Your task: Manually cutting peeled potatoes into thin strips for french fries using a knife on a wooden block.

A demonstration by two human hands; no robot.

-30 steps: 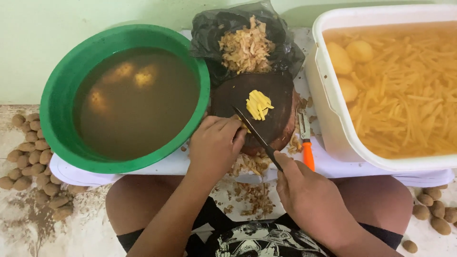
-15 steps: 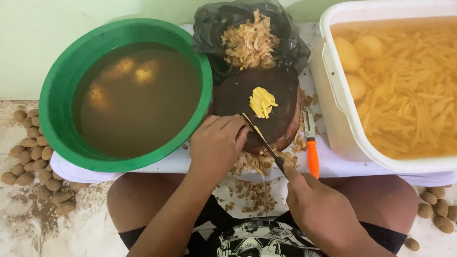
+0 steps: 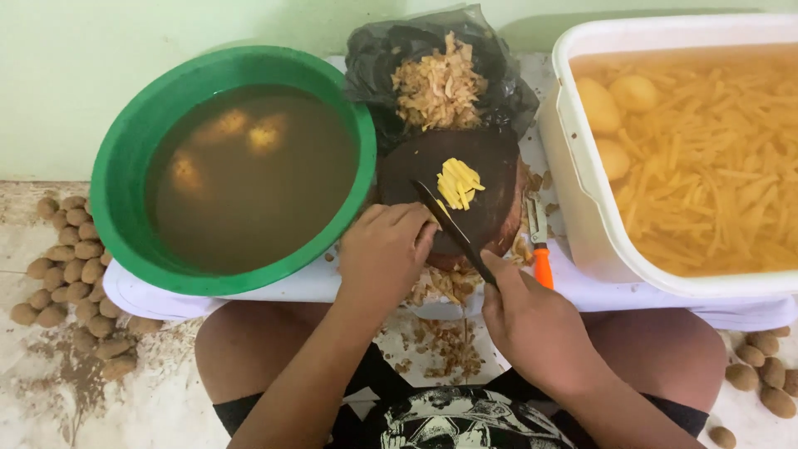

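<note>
Dark round board (image 3: pixel 490 179) | right hand (image 3: pixel 532 320) grips knife (image 3: pixel 453 233) | left hand (image 3: pixel 386 249) curled, contents probably hidden

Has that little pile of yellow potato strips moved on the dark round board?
No. The yellow strips sit at the same spot on the dark round board, just below the black bag.

Soft, even daylight, faint shadows, mild glare on water; slightly blurred, perhaps compression.
</note>
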